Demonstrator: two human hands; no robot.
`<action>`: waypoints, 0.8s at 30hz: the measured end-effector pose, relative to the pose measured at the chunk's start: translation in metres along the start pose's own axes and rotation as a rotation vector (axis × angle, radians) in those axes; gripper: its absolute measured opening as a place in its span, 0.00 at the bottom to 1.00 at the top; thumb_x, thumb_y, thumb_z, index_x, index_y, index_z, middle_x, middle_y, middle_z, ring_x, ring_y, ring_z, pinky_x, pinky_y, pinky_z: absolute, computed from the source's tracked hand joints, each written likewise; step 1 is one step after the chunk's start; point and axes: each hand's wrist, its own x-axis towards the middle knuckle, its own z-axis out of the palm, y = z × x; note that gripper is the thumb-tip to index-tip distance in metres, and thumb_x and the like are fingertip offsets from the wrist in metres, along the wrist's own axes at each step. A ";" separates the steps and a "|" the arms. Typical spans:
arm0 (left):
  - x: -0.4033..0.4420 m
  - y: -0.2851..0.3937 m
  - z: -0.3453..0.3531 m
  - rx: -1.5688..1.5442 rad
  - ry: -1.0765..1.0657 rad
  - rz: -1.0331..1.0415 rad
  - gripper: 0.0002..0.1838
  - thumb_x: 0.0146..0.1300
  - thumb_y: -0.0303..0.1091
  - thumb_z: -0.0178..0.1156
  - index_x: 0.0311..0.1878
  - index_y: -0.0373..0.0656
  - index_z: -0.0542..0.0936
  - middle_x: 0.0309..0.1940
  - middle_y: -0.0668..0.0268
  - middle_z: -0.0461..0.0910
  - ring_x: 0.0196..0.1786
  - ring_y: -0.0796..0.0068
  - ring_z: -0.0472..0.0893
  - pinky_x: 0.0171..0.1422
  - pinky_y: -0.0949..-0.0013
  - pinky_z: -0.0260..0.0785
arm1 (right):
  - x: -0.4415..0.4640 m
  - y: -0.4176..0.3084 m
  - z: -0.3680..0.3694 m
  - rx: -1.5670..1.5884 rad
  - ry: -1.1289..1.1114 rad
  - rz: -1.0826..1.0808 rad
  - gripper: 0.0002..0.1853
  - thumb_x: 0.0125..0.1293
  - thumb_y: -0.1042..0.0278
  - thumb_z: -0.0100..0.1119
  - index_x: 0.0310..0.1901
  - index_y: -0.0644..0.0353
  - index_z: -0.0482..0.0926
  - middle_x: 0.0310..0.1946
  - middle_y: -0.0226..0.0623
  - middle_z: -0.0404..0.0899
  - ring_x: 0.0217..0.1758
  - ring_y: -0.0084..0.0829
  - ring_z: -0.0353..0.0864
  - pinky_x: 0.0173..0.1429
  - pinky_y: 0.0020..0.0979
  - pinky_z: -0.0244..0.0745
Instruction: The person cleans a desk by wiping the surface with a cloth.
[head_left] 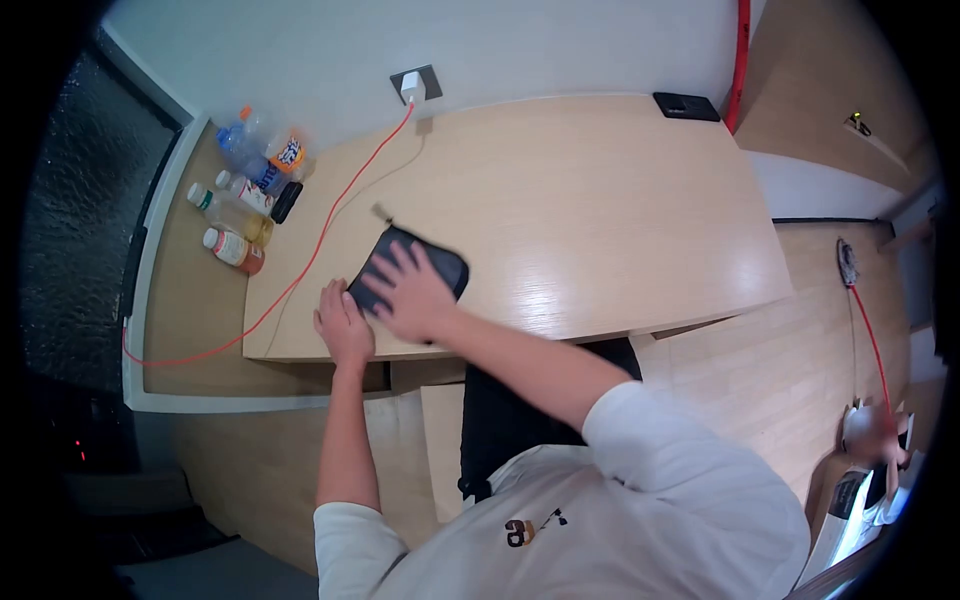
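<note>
While resting the open left hand (345, 322) at its near corner, apparently for steadiness, spreading the right hand (412, 300) across the flat, black, soft-looking pouch (449, 266) on the pale wooden tabletop (610, 200), near the front edge.

Clear passage: the tabletop (600, 200), right of the dark pouch (448, 268), up to the black flat object (686, 106). Obstructions, left side: the red cable (322, 232) crossing the surface; bottles (245, 190) grouped beyond it.
</note>
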 end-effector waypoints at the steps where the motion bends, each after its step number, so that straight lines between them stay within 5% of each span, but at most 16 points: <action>1: 0.001 -0.001 -0.001 -0.035 -0.006 -0.017 0.23 0.82 0.42 0.40 0.70 0.44 0.74 0.75 0.58 0.69 0.80 0.56 0.62 0.83 0.40 0.44 | -0.008 -0.004 0.000 0.028 0.003 0.005 0.33 0.77 0.41 0.39 0.80 0.43 0.64 0.84 0.38 0.55 0.87 0.51 0.46 0.87 0.59 0.33; 5: 0.003 -0.002 -0.001 0.058 -0.035 -0.011 0.25 0.82 0.44 0.39 0.71 0.42 0.73 0.76 0.57 0.68 0.81 0.56 0.61 0.84 0.41 0.45 | -0.027 0.028 -0.009 0.047 0.047 0.101 0.34 0.77 0.41 0.40 0.79 0.43 0.65 0.83 0.38 0.57 0.87 0.50 0.47 0.87 0.57 0.35; 10: -0.003 0.006 0.001 0.191 -0.057 0.001 0.26 0.80 0.45 0.44 0.73 0.39 0.70 0.78 0.56 0.64 0.82 0.55 0.59 0.85 0.40 0.45 | -0.112 0.211 -0.076 -0.167 0.385 0.477 0.29 0.70 0.46 0.55 0.70 0.45 0.76 0.75 0.39 0.70 0.80 0.48 0.63 0.82 0.56 0.54; 16: -0.004 0.025 -0.003 0.171 -0.003 -0.048 0.25 0.77 0.43 0.50 0.70 0.39 0.72 0.75 0.56 0.67 0.81 0.55 0.61 0.84 0.38 0.46 | -0.307 0.371 -0.147 -0.393 0.277 1.164 0.33 0.77 0.39 0.41 0.80 0.38 0.63 0.83 0.37 0.58 0.85 0.51 0.53 0.84 0.60 0.46; 19: -0.004 0.031 -0.008 0.173 0.000 -0.051 0.24 0.76 0.43 0.52 0.69 0.40 0.73 0.74 0.56 0.69 0.80 0.55 0.62 0.83 0.37 0.47 | -0.309 0.374 -0.150 -0.408 0.253 1.265 0.33 0.78 0.39 0.40 0.81 0.38 0.62 0.83 0.36 0.57 0.85 0.53 0.52 0.84 0.61 0.45; 24: -0.003 0.025 -0.005 0.170 0.008 -0.031 0.24 0.78 0.44 0.49 0.69 0.40 0.72 0.74 0.56 0.68 0.80 0.55 0.63 0.83 0.38 0.47 | -0.196 0.329 -0.120 -0.393 0.342 0.815 0.29 0.73 0.45 0.48 0.73 0.42 0.73 0.78 0.36 0.67 0.81 0.49 0.62 0.80 0.60 0.54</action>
